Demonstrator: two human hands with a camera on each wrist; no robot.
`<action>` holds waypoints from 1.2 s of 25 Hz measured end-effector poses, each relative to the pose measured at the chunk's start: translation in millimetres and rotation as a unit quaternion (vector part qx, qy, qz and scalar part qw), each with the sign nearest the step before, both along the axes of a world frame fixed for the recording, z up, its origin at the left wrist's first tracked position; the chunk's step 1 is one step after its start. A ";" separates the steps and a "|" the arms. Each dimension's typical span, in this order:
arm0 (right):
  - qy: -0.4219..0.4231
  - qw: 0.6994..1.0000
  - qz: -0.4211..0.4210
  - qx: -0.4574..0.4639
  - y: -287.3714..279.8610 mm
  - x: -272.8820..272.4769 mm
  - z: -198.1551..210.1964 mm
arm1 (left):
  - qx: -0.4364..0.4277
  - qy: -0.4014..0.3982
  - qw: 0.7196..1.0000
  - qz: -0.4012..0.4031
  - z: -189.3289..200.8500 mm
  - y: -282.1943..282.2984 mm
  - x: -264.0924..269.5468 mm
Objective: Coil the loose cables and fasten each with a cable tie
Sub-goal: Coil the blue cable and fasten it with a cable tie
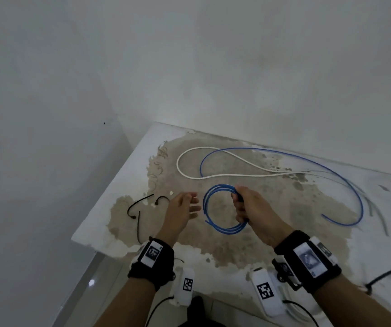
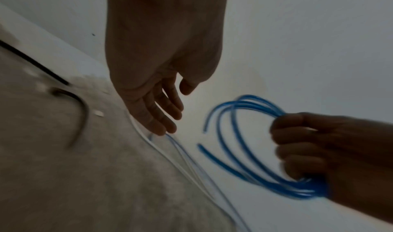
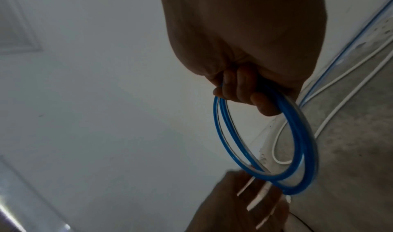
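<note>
My right hand (image 1: pixel 241 206) grips a blue cable coil (image 1: pixel 207 208) of about three loops, held above the worn table (image 1: pixel 248 244); the coil (image 2: pixel 234 151) and the curled fingers (image 3: pixel 244 91) show in both wrist views. The rest of the blue cable (image 1: pixel 307 161) trails loose across the table's far side. My left hand (image 1: pixel 185 206) hovers just left of the coil, fingers (image 2: pixel 168 116) straight and holding nothing. A white cable (image 1: pixel 189 173) lies loose beyond the coil. Black cable ties (image 1: pixel 137 208) lie to the left.
The table stands in a corner, with white walls (image 1: pixel 189 67) behind and to the left. Its left edge (image 1: pixel 109 185) drops to the floor. Another black tie (image 1: pixel 378 278) lies near the front right edge. Faint grey strands (image 1: pixel 376 213) lie at the right.
</note>
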State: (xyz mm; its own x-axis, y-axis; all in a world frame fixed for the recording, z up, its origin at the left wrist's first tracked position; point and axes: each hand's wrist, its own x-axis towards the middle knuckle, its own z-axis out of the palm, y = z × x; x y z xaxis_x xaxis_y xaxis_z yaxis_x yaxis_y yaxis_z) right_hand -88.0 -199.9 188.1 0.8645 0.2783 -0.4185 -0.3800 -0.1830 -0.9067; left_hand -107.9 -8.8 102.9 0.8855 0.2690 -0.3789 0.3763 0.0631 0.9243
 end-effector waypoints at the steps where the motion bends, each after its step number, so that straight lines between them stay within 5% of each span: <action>1: 0.005 1.000 -0.003 -0.009 3.7 1.1 -5.3 | 0.050 0.005 0.999 -0.011 -17.7 20.8 -3.1; 5: 0.044 0.999 -0.021 -0.021 8.5 5.3 -23.9 | 0.315 0.067 0.944 -0.070 -79.6 104.5 -50.4; 13: 0.092 0.995 -0.017 -0.016 24.5 0.2 -44.2 | 0.411 0.008 0.904 -0.113 -108.6 134.6 -92.0; 17: 0.099 0.995 -0.019 -0.008 20.7 -4.1 -43.8 | 0.407 -0.010 0.905 -0.125 -102.6 133.1 -93.1; 23: 0.081 0.994 -0.071 0.007 -2.8 -10.7 -41.3 | 0.305 -0.124 0.940 -0.091 -29.0 78.2 -50.3; 26: 0.065 0.990 -0.126 0.014 -19.9 -9.3 -41.5 | 0.254 -0.113 0.949 -0.150 4.2 52.2 -30.8; 30: 0.059 0.982 -0.175 0.034 -46.7 -11.3 -35.4 | 0.293 -0.086 0.920 -0.246 25.7 24.9 -25.7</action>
